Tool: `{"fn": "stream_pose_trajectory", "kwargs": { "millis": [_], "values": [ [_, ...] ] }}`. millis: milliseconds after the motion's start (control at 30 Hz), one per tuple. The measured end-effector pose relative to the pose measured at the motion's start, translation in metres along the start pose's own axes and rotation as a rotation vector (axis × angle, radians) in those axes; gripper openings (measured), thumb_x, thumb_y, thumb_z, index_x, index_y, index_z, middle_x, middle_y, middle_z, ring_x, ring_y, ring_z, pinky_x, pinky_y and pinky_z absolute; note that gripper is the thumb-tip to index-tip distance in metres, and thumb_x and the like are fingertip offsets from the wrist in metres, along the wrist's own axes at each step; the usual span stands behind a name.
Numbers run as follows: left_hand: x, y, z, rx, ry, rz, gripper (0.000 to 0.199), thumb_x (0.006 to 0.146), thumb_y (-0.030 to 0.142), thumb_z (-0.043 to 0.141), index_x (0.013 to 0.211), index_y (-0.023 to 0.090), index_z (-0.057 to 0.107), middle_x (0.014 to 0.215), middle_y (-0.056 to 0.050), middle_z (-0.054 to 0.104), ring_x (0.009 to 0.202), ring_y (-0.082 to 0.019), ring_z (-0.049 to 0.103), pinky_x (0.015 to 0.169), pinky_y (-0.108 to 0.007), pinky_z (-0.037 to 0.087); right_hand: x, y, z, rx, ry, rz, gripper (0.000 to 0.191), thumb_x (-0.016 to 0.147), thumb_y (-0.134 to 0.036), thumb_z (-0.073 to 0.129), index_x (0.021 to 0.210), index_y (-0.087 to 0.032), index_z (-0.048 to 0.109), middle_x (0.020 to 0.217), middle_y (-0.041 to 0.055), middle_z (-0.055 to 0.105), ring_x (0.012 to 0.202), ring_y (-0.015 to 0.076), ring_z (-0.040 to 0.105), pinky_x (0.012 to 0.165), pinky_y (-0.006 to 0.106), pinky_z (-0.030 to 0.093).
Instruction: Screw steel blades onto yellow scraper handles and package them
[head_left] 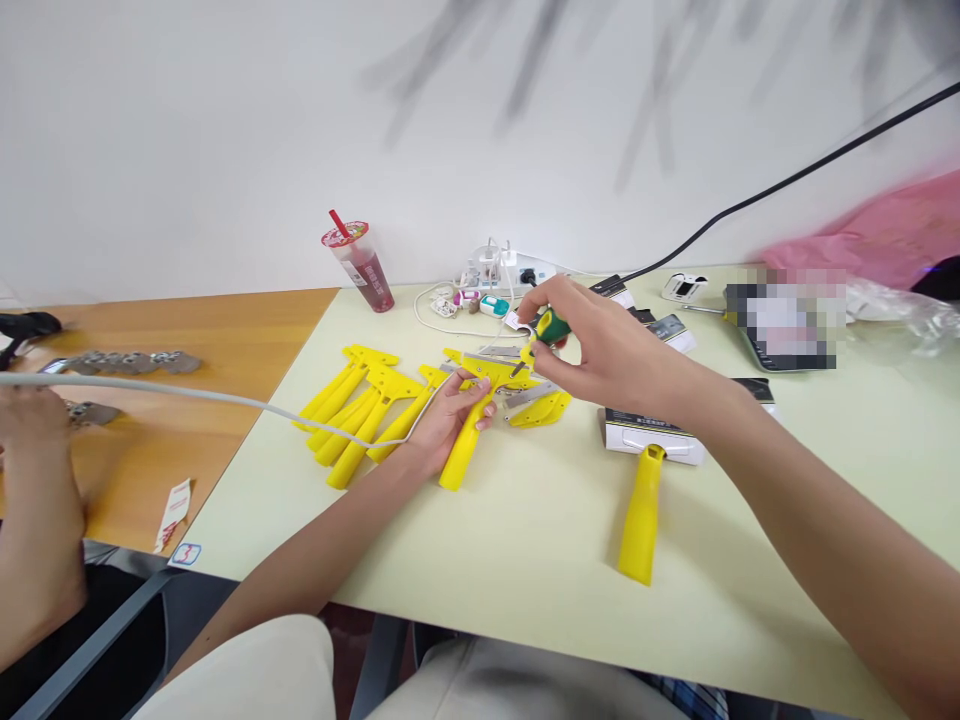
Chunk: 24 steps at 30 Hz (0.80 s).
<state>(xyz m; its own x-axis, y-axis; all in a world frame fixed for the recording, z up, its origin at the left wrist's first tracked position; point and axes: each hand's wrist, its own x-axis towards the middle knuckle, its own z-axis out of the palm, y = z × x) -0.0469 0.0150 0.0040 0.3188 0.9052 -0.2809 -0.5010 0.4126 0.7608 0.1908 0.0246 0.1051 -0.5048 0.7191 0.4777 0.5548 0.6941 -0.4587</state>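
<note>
Holding plastic scraper [465, 448]; green screwdriver [551, 326] (steel-tipped)

Small assembly workshop, by the look of it! Pale surface [525, 560] butted edge to edge with a wooden surface [187, 320], a batch of yellow scraper handles [337, 420], metal plates [127, 362] in a row, and a power strip [510, 272] against the white wall [225, 150].
</note>
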Motion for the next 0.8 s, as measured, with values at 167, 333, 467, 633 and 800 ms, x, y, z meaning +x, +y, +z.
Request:
{"fn": "stream_pose_trajectory", "kwargs": {
  "millis": [167, 333, 467, 633, 800],
  "values": [
    [-0.0003, 0.0008, 0.0011, 0.002, 0.011, 0.0, 0.057, 0.073, 0.022, 0.102, 0.103, 0.022, 0.053, 0.099, 0.001, 0.065, 0.065, -0.007, 0.059, 0.052, -0.021, 0.038, 0.0004, -0.0012, 0.0003, 0.003, 0.029, 0.042, 0.011, 0.105, -0.032, 0.061, 0.114, -0.026, 0.062, 0.112, 0.008, 0.074, 0.076, 0.0228, 0.064, 0.073, 0.039, 0.049],
    [0.0001, 0.0004, -0.0002, -0.01, 0.001, -0.004, 0.057, 0.074, 0.022, 0.101, 0.103, 0.023, 0.053, 0.1, 0.001, 0.066, 0.065, -0.008, 0.06, 0.052, -0.02, 0.039, 0.0004, -0.0013, 0.0003, 0.002, 0.012, 0.028, 0.018, 0.099, -0.027, 0.066, 0.116, -0.026, 0.06, 0.118, 0.0076, 0.074, 0.078, 0.0223, 0.066, 0.074, 0.039, 0.049],
    [-0.0001, 0.0001, -0.0001, -0.004, -0.007, -0.001, 0.056, 0.074, 0.023, 0.101, 0.103, 0.022, 0.053, 0.102, 0.0, 0.067, 0.065, -0.007, 0.06, 0.052, -0.02, 0.04, 0.0006, -0.0024, -0.0004, 0.03, 0.018, 0.035, 0.015, 0.099, -0.023, 0.064, 0.113, -0.026, 0.058, 0.114, 0.0064, 0.074, 0.079, 0.0222, 0.067, 0.073, 0.038, 0.049],
    [-0.0003, 0.0007, 0.0007, -0.016, -0.005, 0.003, 0.058, 0.073, 0.023, 0.102, 0.109, 0.022, 0.057, 0.106, -0.001, 0.069, 0.066, -0.007, 0.06, 0.052, -0.019, 0.041, 0.0002, -0.0057, -0.0026, 0.065, 0.031, -0.009, 0.024, 0.091, -0.017, 0.066, 0.111, -0.027, 0.058, 0.108, 0.0057, 0.072, 0.089, 0.0256, 0.069, 0.079, 0.039, 0.051],
    [-0.0002, -0.0001, -0.0005, -0.025, -0.008, 0.004, 0.058, 0.072, 0.022, 0.102, 0.106, 0.022, 0.055, 0.105, -0.001, 0.069, 0.067, -0.007, 0.061, 0.053, -0.019, 0.042, -0.0004, -0.0047, -0.0039, 0.052, 0.003, 0.001, 0.025, 0.088, -0.016, 0.066, 0.109, -0.027, 0.059, 0.105, 0.0058, 0.072, 0.089, 0.0265, 0.068, 0.078, 0.039, 0.05]
  ]
}}
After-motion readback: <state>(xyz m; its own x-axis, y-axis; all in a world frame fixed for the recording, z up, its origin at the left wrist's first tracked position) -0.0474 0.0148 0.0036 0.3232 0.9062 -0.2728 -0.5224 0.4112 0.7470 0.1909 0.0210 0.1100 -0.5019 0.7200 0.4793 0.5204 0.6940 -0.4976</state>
